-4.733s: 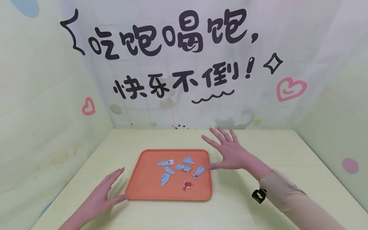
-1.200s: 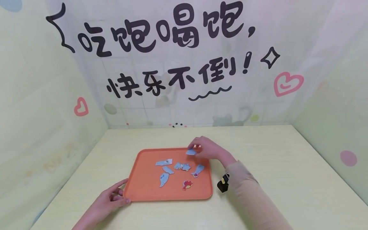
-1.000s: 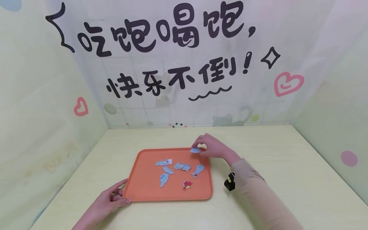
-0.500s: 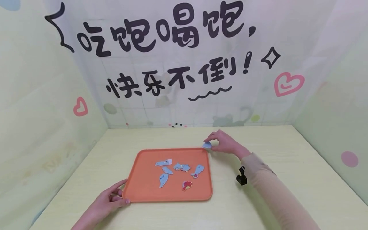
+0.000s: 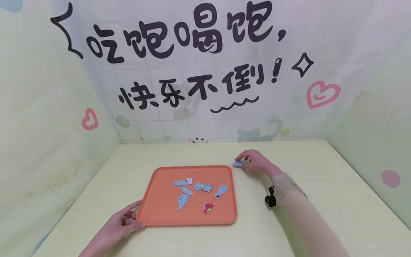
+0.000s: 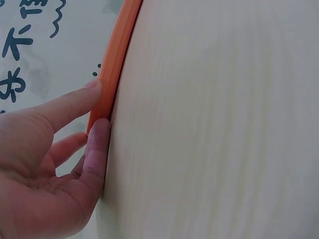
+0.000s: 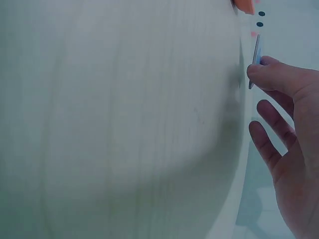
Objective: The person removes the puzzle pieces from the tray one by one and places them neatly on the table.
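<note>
An orange tray [image 5: 160, 207] lies on the table with several irregular flat puzzle pieces on it. Its near left corner is gripped by my left hand [image 5: 115, 226]; in the left wrist view, fingertips press against the tray's rim [image 6: 117, 55]. My right hand [image 5: 257, 162] pinches a light blue puzzle piece [image 5: 237, 164] just off the tray's far right corner. From the right wrist, the piece [image 7: 256, 52] shows edge-on between thumb and index finger, the other fingers loosely bent. Left on the tray are blue pieces [image 5: 182, 201] and a red one [image 5: 208, 207].
The pale wooden table [image 5: 289, 228] extends around the tray on all sides. A white printed curtain [image 5: 186, 125] with large dark characters hangs at the back, with panels at both sides. A black device [image 5: 270, 200] hangs from the right wrist.
My left hand has closed on the tray's corner. My right hand has picked the triangular blue piece up from the tray and carried it right, past the far right corner, then lowered slightly.
</note>
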### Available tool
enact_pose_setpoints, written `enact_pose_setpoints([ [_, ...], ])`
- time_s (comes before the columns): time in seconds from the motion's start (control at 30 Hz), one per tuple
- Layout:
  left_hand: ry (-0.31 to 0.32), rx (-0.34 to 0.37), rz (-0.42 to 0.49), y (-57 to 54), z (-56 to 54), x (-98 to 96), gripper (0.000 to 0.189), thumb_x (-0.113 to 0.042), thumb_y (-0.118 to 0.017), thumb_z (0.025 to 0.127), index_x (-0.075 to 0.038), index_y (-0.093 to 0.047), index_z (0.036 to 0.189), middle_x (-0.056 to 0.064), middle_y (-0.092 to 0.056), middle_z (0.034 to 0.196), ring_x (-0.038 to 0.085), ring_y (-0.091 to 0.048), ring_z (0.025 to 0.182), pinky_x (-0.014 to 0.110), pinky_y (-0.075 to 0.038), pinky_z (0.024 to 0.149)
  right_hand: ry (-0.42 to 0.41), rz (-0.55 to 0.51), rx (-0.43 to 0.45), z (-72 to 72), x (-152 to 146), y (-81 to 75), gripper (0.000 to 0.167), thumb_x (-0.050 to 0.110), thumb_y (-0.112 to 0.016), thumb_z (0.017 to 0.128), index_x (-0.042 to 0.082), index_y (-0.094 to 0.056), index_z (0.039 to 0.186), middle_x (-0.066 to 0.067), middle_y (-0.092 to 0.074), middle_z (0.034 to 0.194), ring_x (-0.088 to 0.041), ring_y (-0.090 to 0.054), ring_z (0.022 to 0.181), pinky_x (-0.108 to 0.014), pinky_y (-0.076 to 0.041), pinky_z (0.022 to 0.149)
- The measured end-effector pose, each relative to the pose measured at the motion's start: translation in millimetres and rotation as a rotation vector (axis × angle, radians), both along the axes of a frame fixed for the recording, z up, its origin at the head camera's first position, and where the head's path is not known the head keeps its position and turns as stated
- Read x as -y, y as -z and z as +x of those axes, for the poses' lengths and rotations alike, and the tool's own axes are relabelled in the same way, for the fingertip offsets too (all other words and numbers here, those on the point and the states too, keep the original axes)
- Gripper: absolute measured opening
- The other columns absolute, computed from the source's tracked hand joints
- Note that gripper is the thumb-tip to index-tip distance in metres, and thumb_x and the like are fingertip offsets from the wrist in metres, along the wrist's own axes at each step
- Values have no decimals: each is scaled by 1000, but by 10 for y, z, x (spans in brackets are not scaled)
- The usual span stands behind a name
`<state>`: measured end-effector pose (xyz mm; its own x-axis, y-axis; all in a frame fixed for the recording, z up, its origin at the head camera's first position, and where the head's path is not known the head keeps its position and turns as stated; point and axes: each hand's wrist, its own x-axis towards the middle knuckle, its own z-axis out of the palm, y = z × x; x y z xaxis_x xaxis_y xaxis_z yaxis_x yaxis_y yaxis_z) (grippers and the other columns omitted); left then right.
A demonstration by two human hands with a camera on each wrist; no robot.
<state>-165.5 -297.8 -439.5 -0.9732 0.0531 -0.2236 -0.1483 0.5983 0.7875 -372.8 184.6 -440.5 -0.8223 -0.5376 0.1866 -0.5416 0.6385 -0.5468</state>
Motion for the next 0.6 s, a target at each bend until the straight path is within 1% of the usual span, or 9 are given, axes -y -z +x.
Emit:
enact_pose_setpoints([
  [0.13,2,1,9,2,-2,0,84,-19,-79,83,-6,-34,153,8,-56,105,6,-48,75,21,-41,67,13,-28,62,14,-10,16,33,0,-69,84,5,-72,117,-15,-69,117,-22,-60,93,-31,-48,81],
  [0.2,4,1,8,8,0,0,84,-18,-79,83,-6,-34,153,8,-56,105,7,-48,76,21,-42,68,25,-43,101,27,-20,24,33,0,-69,85,5,-72,118,-15,-69,118,-20,-59,92,-29,-47,79],
  [0.4,3,-2,15,5,-5,-7,84,-18,-79,83,-7,-34,153,9,-57,106,7,-48,76,21,-41,66,45,-68,180,26,-53,33,34,2,-68,88,6,-70,121,-16,-67,121,-19,-54,92,-28,-43,81],
  [0.6,9,-6,13,-12,-4,-11,84,-18,-79,83,-7,-34,154,9,-57,105,7,-49,76,22,-42,67,-4,-109,228,12,-75,54,36,3,-66,89,2,-66,125,-18,-63,124,-19,-47,92,-28,-39,82],
])
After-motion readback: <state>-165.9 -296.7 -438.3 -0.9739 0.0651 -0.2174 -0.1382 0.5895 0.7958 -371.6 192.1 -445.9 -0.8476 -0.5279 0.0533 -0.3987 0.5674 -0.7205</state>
